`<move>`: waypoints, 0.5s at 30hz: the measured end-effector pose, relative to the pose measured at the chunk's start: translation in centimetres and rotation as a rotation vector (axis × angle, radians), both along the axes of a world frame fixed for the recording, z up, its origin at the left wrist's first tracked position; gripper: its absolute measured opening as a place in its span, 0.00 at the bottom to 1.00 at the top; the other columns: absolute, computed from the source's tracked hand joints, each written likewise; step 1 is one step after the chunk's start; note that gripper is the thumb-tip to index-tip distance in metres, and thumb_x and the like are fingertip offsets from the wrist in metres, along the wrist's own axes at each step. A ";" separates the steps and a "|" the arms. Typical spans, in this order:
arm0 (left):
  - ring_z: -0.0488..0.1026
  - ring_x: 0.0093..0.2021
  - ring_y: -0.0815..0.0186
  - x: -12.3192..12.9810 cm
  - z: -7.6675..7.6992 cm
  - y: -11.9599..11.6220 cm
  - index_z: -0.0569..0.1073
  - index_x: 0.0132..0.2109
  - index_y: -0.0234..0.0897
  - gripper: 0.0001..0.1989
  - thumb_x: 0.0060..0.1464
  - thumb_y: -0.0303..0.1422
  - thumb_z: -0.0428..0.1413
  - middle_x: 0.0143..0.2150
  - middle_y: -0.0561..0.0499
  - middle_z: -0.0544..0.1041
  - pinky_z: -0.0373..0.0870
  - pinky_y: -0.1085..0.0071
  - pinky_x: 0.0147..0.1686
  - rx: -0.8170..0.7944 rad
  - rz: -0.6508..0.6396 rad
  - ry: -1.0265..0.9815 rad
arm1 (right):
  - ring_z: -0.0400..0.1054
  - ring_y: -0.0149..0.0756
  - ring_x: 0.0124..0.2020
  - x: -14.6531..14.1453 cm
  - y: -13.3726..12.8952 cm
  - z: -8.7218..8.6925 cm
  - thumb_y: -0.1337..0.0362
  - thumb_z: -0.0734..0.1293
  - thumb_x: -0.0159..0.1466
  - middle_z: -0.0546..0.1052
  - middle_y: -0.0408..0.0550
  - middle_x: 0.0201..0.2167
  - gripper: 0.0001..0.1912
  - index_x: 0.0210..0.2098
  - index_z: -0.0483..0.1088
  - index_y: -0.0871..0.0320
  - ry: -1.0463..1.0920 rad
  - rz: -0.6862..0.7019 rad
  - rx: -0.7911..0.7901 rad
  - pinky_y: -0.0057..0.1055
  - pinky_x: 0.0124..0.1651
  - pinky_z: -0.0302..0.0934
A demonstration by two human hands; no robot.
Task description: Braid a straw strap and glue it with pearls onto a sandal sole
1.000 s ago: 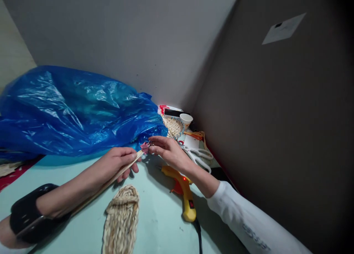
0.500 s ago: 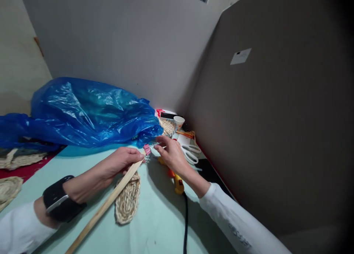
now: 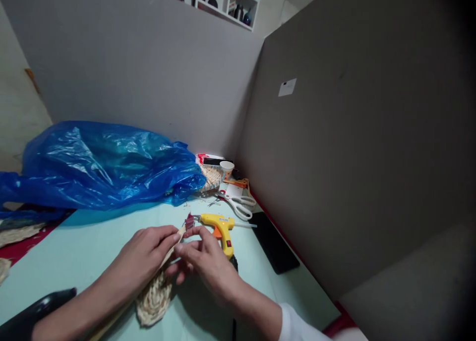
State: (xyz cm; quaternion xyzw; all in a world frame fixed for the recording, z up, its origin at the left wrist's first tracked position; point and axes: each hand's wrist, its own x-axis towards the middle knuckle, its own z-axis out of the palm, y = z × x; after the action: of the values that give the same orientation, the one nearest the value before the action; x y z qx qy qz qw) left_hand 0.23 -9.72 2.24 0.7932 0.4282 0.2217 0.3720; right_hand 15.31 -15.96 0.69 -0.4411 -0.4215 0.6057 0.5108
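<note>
My left hand (image 3: 148, 249) is closed on a long, flat pale strip (image 3: 169, 255), just below its upper end. A pink binder clip (image 3: 189, 221) sits at that end. My right hand (image 3: 208, 264) bends its fingers round the strip from the right, thumb and forefinger close under the clip; exactly where they touch is partly hidden. Beneath the hands lies an oval coiled piece of braided straw (image 3: 154, 304), partly covered. A yellow glue gun (image 3: 223, 229) with an orange trigger rests just beyond my right hand, its nozzle near the clip.
A large blue plastic bag (image 3: 107, 167) fills the table's back left. White-handled scissors (image 3: 241, 206), a paper cup (image 3: 226, 168) and a woven straw piece (image 3: 211, 177) stand at the back. A dark flat tablet-like object (image 3: 275, 244) lies right, beside the grey partition (image 3: 334, 133).
My right hand has come down and left from beyond the clip onto the strip. Both hands and the clipped strip are now lower in view; the glue gun shows more fully.
</note>
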 end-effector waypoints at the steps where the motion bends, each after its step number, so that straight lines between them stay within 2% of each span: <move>1: 0.77 0.36 0.53 -0.1 0.0 -0.6 0.74 0.32 0.43 0.18 0.63 0.45 0.47 0.32 0.48 0.81 0.68 0.56 0.41 0.039 0.004 0.031 | 0.75 0.32 0.25 -0.2 -0.2 -0.1 0.42 0.76 0.51 0.75 0.39 0.27 0.32 0.40 0.59 0.54 0.038 -0.012 -0.018 0.27 0.29 0.66; 4: 0.78 0.38 0.48 -0.4 -0.1 -2.2 0.77 0.35 0.45 0.17 0.61 0.45 0.47 0.36 0.44 0.83 0.68 0.54 0.42 0.115 0.019 0.091 | 0.71 0.29 0.24 -0.3 -0.4 0.1 0.41 0.75 0.51 0.73 0.39 0.26 0.31 0.39 0.61 0.56 0.101 -0.045 -0.051 0.24 0.27 0.61; 8: 0.78 0.47 0.46 -1.3 0.0 -3.1 0.80 0.40 0.51 0.17 0.58 0.52 0.52 0.44 0.46 0.84 0.70 0.55 0.49 0.154 0.001 0.076 | 0.64 0.27 0.23 0.0 -0.3 0.8 0.49 0.77 0.52 0.70 0.37 0.24 0.26 0.38 0.65 0.57 0.071 -0.074 -0.049 0.23 0.24 0.54; 10: 0.79 0.46 0.47 -1.9 0.4 -2.4 0.82 0.39 0.54 0.19 0.54 0.56 0.54 0.43 0.48 0.85 0.72 0.58 0.47 0.127 0.000 0.036 | 0.60 0.26 0.21 0.4 -0.1 1.1 0.53 0.75 0.53 0.69 0.36 0.21 0.21 0.37 0.67 0.58 0.039 -0.067 -0.042 0.23 0.24 0.51; 13: 0.78 0.44 0.47 -2.6 1.3 0.5 0.83 0.34 0.51 0.22 0.52 0.59 0.55 0.41 0.48 0.86 0.70 0.59 0.45 0.088 0.065 -0.038 | 0.58 0.25 0.21 0.8 0.4 1.6 0.56 0.72 0.55 0.72 0.39 0.21 0.16 0.36 0.66 0.57 0.010 -0.023 -0.037 0.23 0.24 0.49; 14: 0.77 0.45 0.48 -2.6 1.5 1.7 0.83 0.36 0.49 0.21 0.51 0.58 0.57 0.42 0.47 0.85 0.69 0.60 0.45 0.092 0.103 -0.054 | 0.57 0.26 0.21 1.0 0.7 1.7 0.56 0.71 0.55 0.74 0.40 0.23 0.15 0.35 0.66 0.57 0.002 -0.007 -0.036 0.23 0.24 0.49; 15: 0.76 0.44 0.50 -2.5 1.7 2.9 0.82 0.44 0.49 0.21 0.52 0.55 0.58 0.46 0.47 0.84 0.69 0.61 0.43 0.083 0.111 -0.069 | 0.57 0.26 0.21 1.1 0.9 1.9 0.57 0.71 0.55 0.76 0.41 0.24 0.15 0.35 0.66 0.57 -0.006 0.010 -0.035 0.23 0.24 0.48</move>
State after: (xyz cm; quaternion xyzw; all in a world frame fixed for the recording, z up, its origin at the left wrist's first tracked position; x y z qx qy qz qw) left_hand -2.30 -6.80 3.89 0.7750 0.4488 0.2867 0.3404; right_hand 16.42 -15.05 2.55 -0.4498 -0.4146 0.6141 0.4987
